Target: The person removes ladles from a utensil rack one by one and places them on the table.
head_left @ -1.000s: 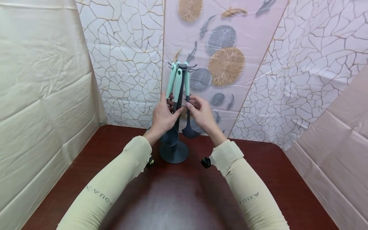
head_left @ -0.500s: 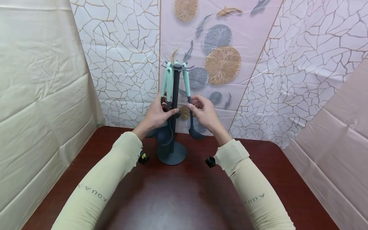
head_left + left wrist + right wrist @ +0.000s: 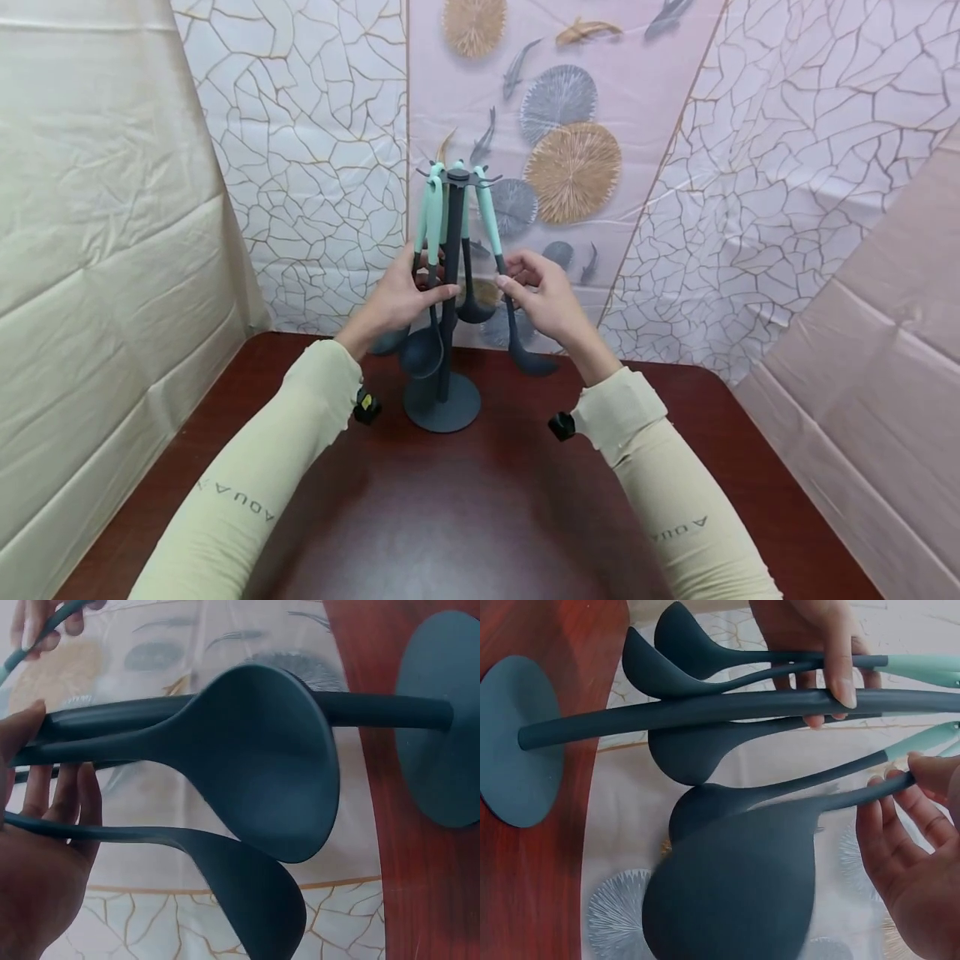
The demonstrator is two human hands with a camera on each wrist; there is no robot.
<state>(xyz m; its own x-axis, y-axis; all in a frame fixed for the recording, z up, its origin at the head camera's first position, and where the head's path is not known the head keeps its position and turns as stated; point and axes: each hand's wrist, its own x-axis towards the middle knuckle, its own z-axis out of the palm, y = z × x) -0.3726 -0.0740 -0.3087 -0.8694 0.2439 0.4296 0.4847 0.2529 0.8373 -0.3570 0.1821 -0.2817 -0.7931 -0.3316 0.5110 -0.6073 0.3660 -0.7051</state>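
Note:
A dark utensil stand [image 3: 442, 406] with a round base and a hooked top stands upright on the table. Several dark utensils with mint handles hang from it. My left hand [image 3: 396, 296] curls round the pole and nearby shafts, its thumb lying across the pole in the right wrist view. Two deep-bowled utensils, including a broad ladle [image 3: 262, 757], hang on that side. With thumb and fingers, my right hand [image 3: 551, 296] pinches the shaft of another ladle [image 3: 735, 885]. That ladle tilts outward, its mint handle [image 3: 487, 218] still at the hooks. One more ladle [image 3: 476, 312] hangs behind the pole.
The dark red table [image 3: 465, 508] has a glossy top. Behind it hangs a patterned cloth [image 3: 315, 167] close to the stand, and a plain cream cloth [image 3: 105, 250] drapes the left side. A black wrist camera [image 3: 562, 426] sits below my right cuff.
My right hand has moved right, swinging its ladle away from the pole. My left hand has shifted slightly left. The pole's lean has lessened, and the ladle behind it has come into view.

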